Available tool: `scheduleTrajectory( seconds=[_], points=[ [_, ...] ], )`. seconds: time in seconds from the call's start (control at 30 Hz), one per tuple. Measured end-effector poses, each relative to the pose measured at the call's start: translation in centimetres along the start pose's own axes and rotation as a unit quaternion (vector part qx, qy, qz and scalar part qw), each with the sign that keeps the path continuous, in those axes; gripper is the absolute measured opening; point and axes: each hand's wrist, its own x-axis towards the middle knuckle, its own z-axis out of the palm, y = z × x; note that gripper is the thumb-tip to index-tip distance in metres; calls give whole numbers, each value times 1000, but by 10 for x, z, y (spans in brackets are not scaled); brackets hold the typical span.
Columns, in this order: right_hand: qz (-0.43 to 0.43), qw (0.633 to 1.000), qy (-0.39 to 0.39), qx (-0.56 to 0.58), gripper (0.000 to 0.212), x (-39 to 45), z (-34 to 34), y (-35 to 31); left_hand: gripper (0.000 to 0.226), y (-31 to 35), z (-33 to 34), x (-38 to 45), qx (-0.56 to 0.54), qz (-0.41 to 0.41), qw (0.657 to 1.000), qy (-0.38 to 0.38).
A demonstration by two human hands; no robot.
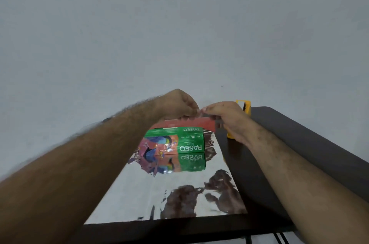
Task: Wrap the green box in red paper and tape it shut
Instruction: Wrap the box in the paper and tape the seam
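Item: green printed cardboard box (180,140), lettered PASEO, lying at centre frame on a sheet of wrapping paper (159,193) whose silver mirror-like side faces up and whose red side shows only at the raised far edge (199,122), just behind the box; box not yet covered.

Hands: left hand (177,106) and right hand (225,117) meet above the far edge, fingers curled; both appear to pinch something small and clear between them, possibly tape, though blur prevents certainty.

Risks, as judged: the slick foil may slide or crease under the box; a strip of tape could fold onto itself or land crooked; the lifted edge may drop back if released.

Surface: dark rectangular table (299,143); yellow plastic tape dispenser (244,106) at right centre, behind the right hand.

Room: plain pale wall (179,23) filling the upper frame.
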Motion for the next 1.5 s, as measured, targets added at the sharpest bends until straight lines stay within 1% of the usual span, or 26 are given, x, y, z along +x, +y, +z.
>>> scheduleTrajectory(
  seconds=[0.1, 0.2, 0.37, 0.47, 0.57, 0.63, 0.67, 0.77, 0.87, 0.93, 1.07, 1.13, 1.2, 1.3, 1.37, 1.43, 1.5],
  points=[
    [18, 999, -1, -30, 19, 7, 5, -8, 5, -1, -7, -2, 19, 9, 999, -25],
    [37, 998, -5, -55, 27, 9, 8, -15, 6, -2, -11, -2, 37, 20, 999, -34],
    [53, 994, -7, -90, 20, 9, 18, -24, 9, -5, -16, -3, 56, 23, 997, -43],
    [57, 993, -8, -105, 22, 10, 23, -27, 10, -8, -18, -4, 53, 25, 997, -40],
    [54, 989, -8, -134, 12, 8, 29, -31, 11, -13, -21, -5, 50, 26, 998, -34],
    [41, 988, 2, -150, 21, 8, 29, -31, 17, -19, -24, -5, 42, 13, 999, -32],
    [38, 987, 10, -154, 22, 9, 28, -30, 19, -22, -26, -6, 32, 4, 999, -31],
    [41, 987, 17, -157, 16, 7, 24, -31, 21, -32, -29, -8, 3, -8, 1000, -21],
    [66, 987, 9, -146, 22, 5, 29, -36, 22, -34, -28, -10, -4, 10, 1000, -8],
    [82, 984, 10, -156, 20, 5, 34, -40, 19, -32, -27, -9, 2, 17, 1000, -1],
    [81, 982, 38, -164, 19, 10, 44, -43, 8, -27, -25, -8, 10, 26, 1000, 8],
    [82, 982, 40, -168, 16, 12, 48, -45, 6, -27, -26, -9, 14, 27, 1000, 3],
    [78, 981, 36, -175, 18, 12, 51, -46, 5, -27, -26, -10, 10, 24, 1000, 1],
    [53, 982, 31, -176, 24, 12, 54, -44, 9, -29, -28, -13, -37, 6, 999, 0],
    [31, 982, 42, -179, 19, 10, 55, -44, 12, -28, -30, -15, -83, -19, 996, -7],
    [9, 983, 57, -176, 19, 8, 59, -43, 14, -23, -32, -17, -130, -53, 990, -16],
    [-11, 984, 67, -165, 15, 7, 64, -44, 20, -18, -33, -16, -170, -94, 981, 1]
  ],
)
